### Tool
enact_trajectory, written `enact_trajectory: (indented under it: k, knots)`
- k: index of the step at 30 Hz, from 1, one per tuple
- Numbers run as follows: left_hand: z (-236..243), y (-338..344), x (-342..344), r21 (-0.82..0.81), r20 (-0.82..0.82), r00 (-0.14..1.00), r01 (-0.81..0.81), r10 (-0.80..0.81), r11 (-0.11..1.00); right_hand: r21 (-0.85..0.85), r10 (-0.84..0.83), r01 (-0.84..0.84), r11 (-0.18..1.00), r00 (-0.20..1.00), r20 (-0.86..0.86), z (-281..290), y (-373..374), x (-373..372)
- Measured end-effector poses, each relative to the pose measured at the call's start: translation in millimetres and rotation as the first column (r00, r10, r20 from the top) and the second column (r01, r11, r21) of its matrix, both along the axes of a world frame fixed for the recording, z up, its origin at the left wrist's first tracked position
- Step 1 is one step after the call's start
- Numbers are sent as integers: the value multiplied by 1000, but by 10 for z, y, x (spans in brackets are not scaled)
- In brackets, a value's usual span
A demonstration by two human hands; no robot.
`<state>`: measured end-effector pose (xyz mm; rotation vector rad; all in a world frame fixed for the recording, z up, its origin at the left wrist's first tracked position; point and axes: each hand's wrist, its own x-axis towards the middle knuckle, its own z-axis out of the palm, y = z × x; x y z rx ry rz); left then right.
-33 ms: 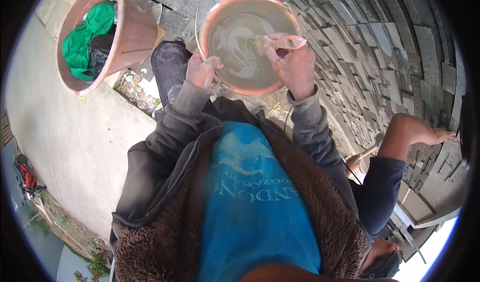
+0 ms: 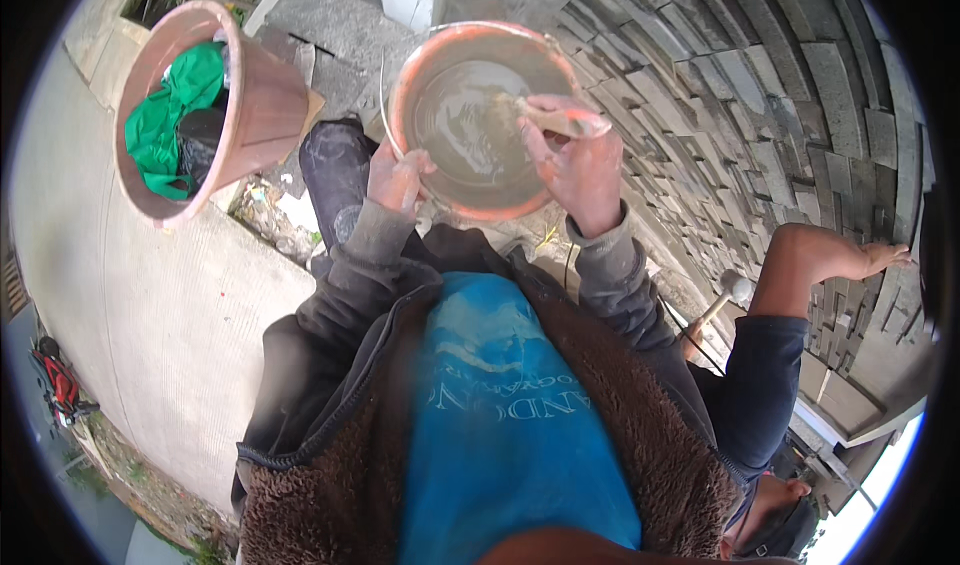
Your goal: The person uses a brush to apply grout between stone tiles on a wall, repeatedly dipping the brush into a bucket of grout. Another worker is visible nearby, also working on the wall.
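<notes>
An orange bucket (image 2: 400, 115) of cloudy, greyish liquid is in front of me at top centre, its wire handle raised at the left side. My left hand (image 2: 398, 175) is closed on the bucket at its lower left, by the handle. My right hand (image 2: 580, 175) grips a brush (image 2: 560, 120) with a light handle over the right half of the bucket. The bristles are down in the liquid. My sleeves are dusty grey, and my fingers are smeared pale.
A pink tub (image 2: 270, 105) holding green and black bags stands upper left on pavement (image 2: 150, 315). A stacked grey stone wall (image 2: 740, 105) runs along the right. A co-worker's arm (image 2: 790, 275) reaches to it beside a mallet (image 2: 735, 290). A red-and-black object (image 2: 60, 385) is far left.
The view has shifted, so bucket and tub appear lower. My right hand and brush have moved slightly left with the bucket. The co-worker's mallet head shows at a different angle.
</notes>
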<state>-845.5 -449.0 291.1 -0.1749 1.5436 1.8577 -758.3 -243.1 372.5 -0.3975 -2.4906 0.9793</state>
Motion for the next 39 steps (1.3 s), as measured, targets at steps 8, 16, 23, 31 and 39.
enact_trajectory:
  k: [8,16,23,31,39]
  knots:
    - [-329,174,-354,-6,-85,996,-16,15,1000,147,116,-106,983,991,-60,-369,8,-74]
    - [-595,283,-673,43,25,998,50,-52,998,166,105,-74,983,977,-186,-518,20,-86]
    - [-880,311,-993,-34,21,996,83,-83,996,141,52,-14,990,962,-269,-303,5,-264]
    - [-1263,410,-1354,-19,-44,984,171,-172,985,-933,-378,70,352,923,-73,-557,476,-287]
    - [-2253,341,-1536,42,75,979,186,-188,982,-132,-140,52,990,182,-973,2624,1898,-428]
